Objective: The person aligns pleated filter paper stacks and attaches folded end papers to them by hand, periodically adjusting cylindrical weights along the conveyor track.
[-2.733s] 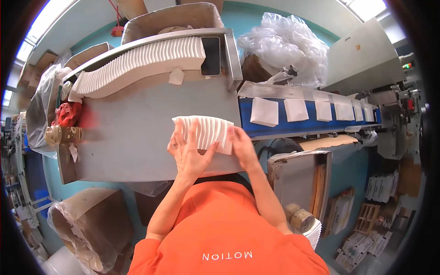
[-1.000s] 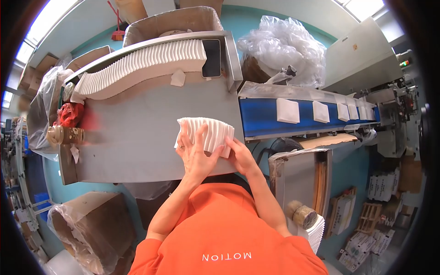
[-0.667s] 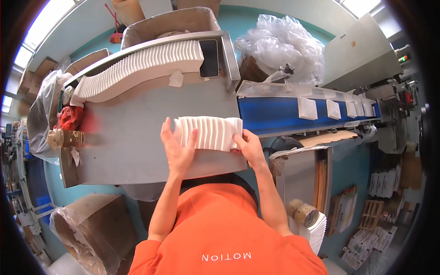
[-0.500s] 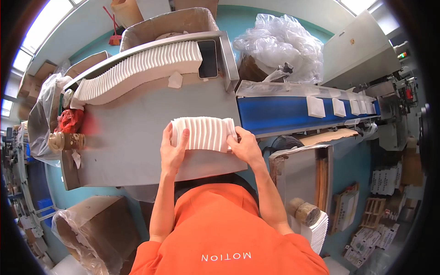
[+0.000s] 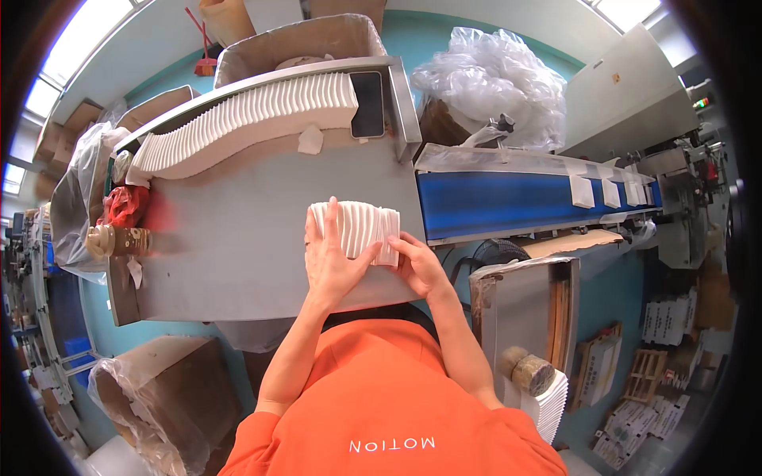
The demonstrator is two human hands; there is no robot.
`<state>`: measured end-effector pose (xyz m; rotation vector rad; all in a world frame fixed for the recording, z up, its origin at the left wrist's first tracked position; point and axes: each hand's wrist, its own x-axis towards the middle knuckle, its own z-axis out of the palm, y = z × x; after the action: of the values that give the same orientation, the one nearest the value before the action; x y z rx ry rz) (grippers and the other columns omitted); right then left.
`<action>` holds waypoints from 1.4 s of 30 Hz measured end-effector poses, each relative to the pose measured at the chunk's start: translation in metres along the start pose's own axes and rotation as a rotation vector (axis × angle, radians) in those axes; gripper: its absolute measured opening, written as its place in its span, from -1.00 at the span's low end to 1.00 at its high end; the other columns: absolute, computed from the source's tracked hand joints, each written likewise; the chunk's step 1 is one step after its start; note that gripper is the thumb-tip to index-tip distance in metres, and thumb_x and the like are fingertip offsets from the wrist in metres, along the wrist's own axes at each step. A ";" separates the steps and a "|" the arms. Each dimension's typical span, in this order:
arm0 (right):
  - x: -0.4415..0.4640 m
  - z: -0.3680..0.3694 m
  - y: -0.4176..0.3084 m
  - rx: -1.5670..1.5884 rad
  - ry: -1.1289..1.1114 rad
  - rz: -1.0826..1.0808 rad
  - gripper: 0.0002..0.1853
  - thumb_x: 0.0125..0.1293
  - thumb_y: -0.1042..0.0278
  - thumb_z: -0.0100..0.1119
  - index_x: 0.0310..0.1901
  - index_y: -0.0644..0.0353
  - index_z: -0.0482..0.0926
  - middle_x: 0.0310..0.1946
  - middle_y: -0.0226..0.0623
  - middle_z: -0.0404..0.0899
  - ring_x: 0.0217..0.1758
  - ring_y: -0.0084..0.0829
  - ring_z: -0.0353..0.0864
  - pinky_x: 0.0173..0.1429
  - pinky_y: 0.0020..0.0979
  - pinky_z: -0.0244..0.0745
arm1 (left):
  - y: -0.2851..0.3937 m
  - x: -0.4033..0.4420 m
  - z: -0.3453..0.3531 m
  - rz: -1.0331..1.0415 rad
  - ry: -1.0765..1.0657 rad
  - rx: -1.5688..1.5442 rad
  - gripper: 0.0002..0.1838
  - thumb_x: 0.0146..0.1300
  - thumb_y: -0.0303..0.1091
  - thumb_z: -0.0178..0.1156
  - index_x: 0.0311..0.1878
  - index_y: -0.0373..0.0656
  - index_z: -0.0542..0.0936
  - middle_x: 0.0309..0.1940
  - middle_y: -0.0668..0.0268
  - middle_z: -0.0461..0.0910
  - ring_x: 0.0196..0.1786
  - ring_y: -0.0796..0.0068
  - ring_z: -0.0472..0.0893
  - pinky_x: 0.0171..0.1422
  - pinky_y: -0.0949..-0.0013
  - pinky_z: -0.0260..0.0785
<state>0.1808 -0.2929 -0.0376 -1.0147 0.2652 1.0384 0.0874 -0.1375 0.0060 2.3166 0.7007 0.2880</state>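
A short stack of white folded paper napkins (image 5: 361, 220) is between my two hands, above the near part of the metal table (image 5: 230, 262). My left hand (image 5: 333, 266) lies across the stack's left end, with a finger up its face and the thumb reaching right along its lower edge. My right hand (image 5: 421, 270) grips the stack's right end by the fingertips. Some fingertips are hidden behind the napkins. Along the table's back edge runs a long curved row of similar napkins (image 5: 246, 119), with a loose white piece (image 5: 310, 140) in front.
A dark phone (image 5: 367, 103) lies at the row's right end. To the right, a blue conveyor belt (image 5: 492, 196) carries several white napkin packs (image 5: 582, 192). A cup (image 5: 119, 240) and a red plastic bag (image 5: 125, 206) are at the table's left edge. A cardboard box (image 5: 178, 381) stands below left.
My left hand has moved right and turned, its thumb now across the stack's lower edge. The stack looks narrower between my hands. The packs on the belt have shifted right.
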 end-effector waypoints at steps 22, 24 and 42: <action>-0.006 0.012 0.001 -0.666 0.217 -0.377 -0.51 0.54 -0.02 0.05 0.11 0.33 0.57 -0.06 -0.28 0.64 0.03 -0.52 0.57 0.13 -0.47 0.46 | 0.002 -0.007 0.009 -0.175 -0.079 -0.467 0.25 0.07 -0.02 0.51 0.55 -0.40 -0.15 0.45 -0.20 0.10 0.50 -0.07 0.21 0.52 0.07 0.16; -0.005 0.011 0.002 -0.608 0.229 -0.341 -0.50 0.53 -0.02 0.05 0.14 0.34 0.55 -0.03 -0.26 0.63 0.04 -0.48 0.58 0.14 -0.44 0.46 | 0.003 -0.008 0.010 -0.175 -0.089 -0.476 0.26 0.07 -0.03 0.51 0.56 -0.38 -0.17 0.45 -0.20 0.10 0.50 -0.07 0.20 0.53 0.07 0.15; -0.011 -0.031 0.010 0.110 0.091 -0.042 -0.62 0.52 0.15 0.10 0.21 0.22 0.47 0.03 -0.34 0.58 0.00 -0.49 0.56 0.03 -0.45 0.48 | -0.005 -0.001 0.018 -0.126 -0.074 -0.439 0.15 0.18 -0.10 0.43 0.58 -0.25 -0.18 0.35 -0.14 0.32 0.36 0.02 0.43 0.42 0.11 0.31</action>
<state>0.1748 -0.3227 -0.0536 -0.9654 0.3699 0.9309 0.0913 -0.1452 -0.0108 1.8497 0.6675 0.2662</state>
